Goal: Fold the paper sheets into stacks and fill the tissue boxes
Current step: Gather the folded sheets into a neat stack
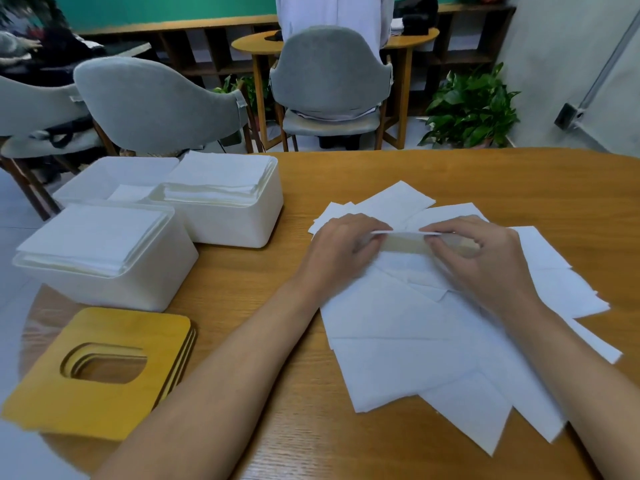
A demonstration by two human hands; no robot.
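Now, left hand (341,247): fingers curled; thumb and fingertips pinch the raised edge of one sheet (403,244) at its left end.
right hand (485,258): fingers curled; thumb and fingertips pinch the same edge at its right end.
grip spacing: the hands are apart, and the lifted edge spans the gap between them as a thin, level white line.
sheet: the far edge is held off the surface, and the underside shows in shadow between the hands. How far the fold has gone cannot be told.
table (346,168): rounded wood-grain top under both forearms.
room: grey chairs (156,105) stand beyond the hands. A second table (259,43) lies farther back, with a person (332,12) in white standing at it. A plant (471,109) is beyond the right hand, against a pale wall.
pile (398,341): loose white sheets, fanned and overlapping, lie flat under and around both hands. They extend beyond the fingertips, right of the right hand and back between the forearms.
boxes (114,285): three white open boxes, close together, stand left of the left hand and well apart from it. The two nearer ones hold stacks (221,178) up to the rim; the farthest shows one sheet low inside.
lids (104,403): yellow wooden plates with an oblong slot, stacked, lie left of the left forearm, just beside the nearest box.
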